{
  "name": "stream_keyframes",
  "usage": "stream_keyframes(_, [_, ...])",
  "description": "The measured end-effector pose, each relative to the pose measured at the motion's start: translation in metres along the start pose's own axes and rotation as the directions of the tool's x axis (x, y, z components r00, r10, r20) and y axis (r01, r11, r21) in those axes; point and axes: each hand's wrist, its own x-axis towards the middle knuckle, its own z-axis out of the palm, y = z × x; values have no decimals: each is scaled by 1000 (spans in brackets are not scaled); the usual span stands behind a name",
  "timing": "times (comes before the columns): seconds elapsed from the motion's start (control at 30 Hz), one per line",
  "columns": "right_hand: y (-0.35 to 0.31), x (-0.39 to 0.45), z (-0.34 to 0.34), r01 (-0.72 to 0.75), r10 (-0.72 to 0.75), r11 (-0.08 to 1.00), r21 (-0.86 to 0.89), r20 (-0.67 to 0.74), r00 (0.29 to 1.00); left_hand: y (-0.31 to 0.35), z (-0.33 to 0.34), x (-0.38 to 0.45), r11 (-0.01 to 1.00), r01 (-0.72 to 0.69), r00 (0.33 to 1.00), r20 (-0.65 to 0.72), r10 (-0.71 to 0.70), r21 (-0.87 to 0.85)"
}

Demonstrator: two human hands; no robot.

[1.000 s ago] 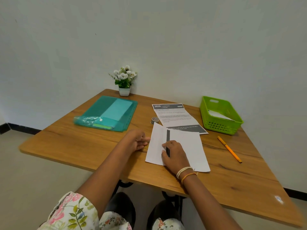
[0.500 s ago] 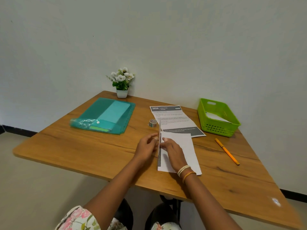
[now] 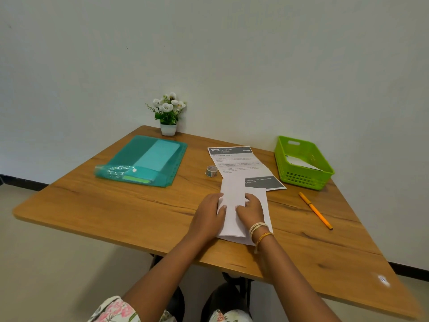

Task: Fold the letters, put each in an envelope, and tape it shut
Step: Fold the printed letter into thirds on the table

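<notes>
Letter (image 3: 234, 205) on counter (image 3: 139, 217) near front edge, flap folded over. Left hand (image 3: 209, 214) & right hand (image 3: 251, 211) press flat, fingers look straight, grip prob. not pinching. Risk: uneven pressure skews crease, won't fit envelope.

We have a single view, from a wide-angle camera worn on the person's head, looking forward and down. It sits above the near edge of the desk (image 3: 116, 205), close enough that both forearms rise from the bottom of the frame and the left hand (image 3: 209, 214) and right hand (image 3: 251, 211) meet just below the centre. The desk runs away from us corner-first toward a plain wall (image 3: 232, 54), which fills the upper half. At the far corner stands a small flower pot (image 3: 168, 129); floor shows at the lower left (the lens bends straight edges slightly near the borders). With only one camera, no second view shares the scene.
</notes>
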Motion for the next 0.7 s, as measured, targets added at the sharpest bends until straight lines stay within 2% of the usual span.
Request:
stream_keyframes(0.1, [-3, -2, 0, -64, 67, 989, 130, -17, 998, 2, -6, 2, 988, 84, 993, -70, -94, -129])
stream_keyframes(0.2, [-6, -5, 0, -44, 41, 988, 149, 24, 999, 2, -11, 3, 961, 136, 981, -102, -165, -241])
stream_keyframes(0.3, [-4, -8, 4, 3, -4, 999, 34, 36, 999, 0, -13, 3, 940, 158, 973, -113, -200, -303])
stream_keyframes(0.37, [-6, -12, 7, 34, -35, 990, -138, -4, 999, 0, -12, 4, 938, 167, 967, -134, -216, -305])
stream_keyframes(0.47, [-6, -17, 9, 117, -158, 893, -436, -60, 986, -1, -11, 5, 936, 197, 952, -172, -254, -293])
stream_keyframes(0.6, [1, -20, 10, 221, -214, 844, -488, 71, 974, -1, -12, 5, 928, 204, 944, -189, -271, -313])
stream_keyframes(0.7, [2, -23, 9, 237, -230, 863, -447, 70, 971, 3, -13, 3, 893, 194, 939, -186, -288, -406])
